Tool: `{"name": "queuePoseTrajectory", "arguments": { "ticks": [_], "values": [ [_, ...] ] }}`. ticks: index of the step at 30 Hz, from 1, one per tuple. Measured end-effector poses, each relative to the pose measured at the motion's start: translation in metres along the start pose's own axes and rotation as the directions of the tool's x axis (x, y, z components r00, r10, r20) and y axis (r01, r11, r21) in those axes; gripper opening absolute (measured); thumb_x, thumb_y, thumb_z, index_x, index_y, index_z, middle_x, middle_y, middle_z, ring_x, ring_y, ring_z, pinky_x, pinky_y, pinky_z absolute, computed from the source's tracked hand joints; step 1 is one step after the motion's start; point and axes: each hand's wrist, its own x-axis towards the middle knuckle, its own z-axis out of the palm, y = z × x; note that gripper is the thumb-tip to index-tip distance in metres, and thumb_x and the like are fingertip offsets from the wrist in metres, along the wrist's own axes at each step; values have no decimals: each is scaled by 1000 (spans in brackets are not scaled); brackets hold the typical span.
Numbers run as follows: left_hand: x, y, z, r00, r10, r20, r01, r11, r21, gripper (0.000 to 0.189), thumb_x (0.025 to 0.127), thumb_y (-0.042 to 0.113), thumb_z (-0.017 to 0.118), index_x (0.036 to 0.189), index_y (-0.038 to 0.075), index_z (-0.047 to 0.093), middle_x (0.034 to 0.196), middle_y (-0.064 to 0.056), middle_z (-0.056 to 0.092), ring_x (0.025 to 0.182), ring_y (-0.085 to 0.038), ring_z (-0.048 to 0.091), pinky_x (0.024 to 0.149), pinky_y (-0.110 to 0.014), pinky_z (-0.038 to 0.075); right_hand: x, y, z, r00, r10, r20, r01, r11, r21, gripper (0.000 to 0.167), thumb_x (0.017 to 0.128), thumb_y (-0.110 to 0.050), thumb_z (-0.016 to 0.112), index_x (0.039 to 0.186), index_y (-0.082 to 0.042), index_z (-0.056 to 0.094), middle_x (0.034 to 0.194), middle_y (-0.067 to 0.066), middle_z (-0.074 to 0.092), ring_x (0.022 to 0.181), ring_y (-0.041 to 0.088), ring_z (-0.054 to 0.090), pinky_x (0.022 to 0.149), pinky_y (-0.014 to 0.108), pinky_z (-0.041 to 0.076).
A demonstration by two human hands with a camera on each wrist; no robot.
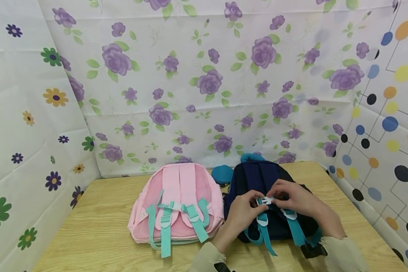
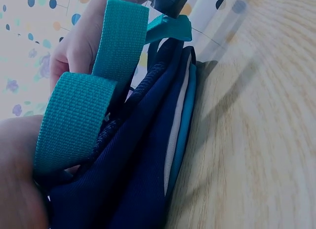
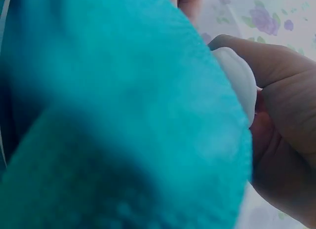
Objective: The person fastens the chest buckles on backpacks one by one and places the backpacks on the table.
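A navy backpack (image 1: 258, 174) lies with its strap side up at the right of the table. Over its middle, my left hand (image 1: 243, 213) pinches one end of a white plastic buckle (image 1: 266, 200), while the fingers of my right hand (image 1: 294, 197) pinch the other end. The two buckle parts meet between the hands; whether they are locked cannot be told. Teal webbing straps (image 1: 266, 236) hang from white adjusters toward the table's front. In the left wrist view, a looped teal strap (image 2: 74, 118) hides part of the fingers. Blurred teal webbing (image 3: 128, 100) fills most of the right wrist view.
A pink backpack (image 1: 180, 177) with mint straps lies just left of the navy one. Between them, farther back, sits a small round teal pouch (image 1: 222, 175). The wooden table (image 1: 98, 211) is walled by patterned cloth (image 1: 176, 94) at the back and both sides.
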Motion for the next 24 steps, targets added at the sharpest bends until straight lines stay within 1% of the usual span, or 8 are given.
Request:
{"name": "queuePoseTrajectory", "arguments": {
  "ticks": [5,8,9,11,16,20,24],
  "values": [
    [1,-2,2,998,-55,-24,55,998,-19,32,86,34,77,113,19,69,88,9,69,68,6,54,58,-14,45,-1,1,0,1000,5,14,-5,1000,7,17,93,-15,71,108,-21,71,103,-3,60,80,2,54,67,26,50],
    [2,-3,3,998,-63,-26,62,997,-40,31,87,35,77,111,17,69,88,8,66,71,5,54,62,-14,46,-1,1,0,1000,4,7,-4,1000,2,18,93,-14,70,110,-21,71,105,-3,60,81,2,54,67,26,50],
    [2,-4,3,998,-61,-18,60,997,-50,31,87,35,77,111,17,69,87,7,64,71,5,53,63,-14,46,-1,2,0,1000,3,1,-3,1000,-2,18,93,-14,70,110,-22,71,106,-3,60,81,2,53,67,26,50],
    [2,-4,2,999,-36,2,36,997,-62,30,88,34,75,112,16,70,88,6,64,72,4,54,63,-14,47,-1,2,0,1000,1,-14,-1,1000,-12,19,94,-13,69,109,-23,71,107,-3,60,81,2,53,67,25,49],
    [2,-5,-3,997,29,68,-24,996,-83,32,94,28,70,122,14,68,92,5,65,75,4,57,64,-13,47,-2,2,0,999,8,-38,-7,1000,5,21,93,-9,68,108,-24,71,109,-2,60,81,7,53,66,25,47],
    [1,-3,-5,995,42,94,-34,996,-87,32,95,25,68,125,13,68,94,6,66,77,5,58,64,-12,47,-3,2,-1,999,13,-48,-12,1000,20,23,92,-6,68,107,-23,72,108,-2,60,81,10,53,66,25,46],
    [2,-2,-5,993,50,105,-41,996,-82,33,96,28,68,125,13,68,95,6,68,77,6,58,65,-12,47,-2,2,-1,999,21,-43,-21,1000,1,24,91,-4,68,106,-22,72,107,-2,60,81,8,53,66,24,46]
  ]
}}
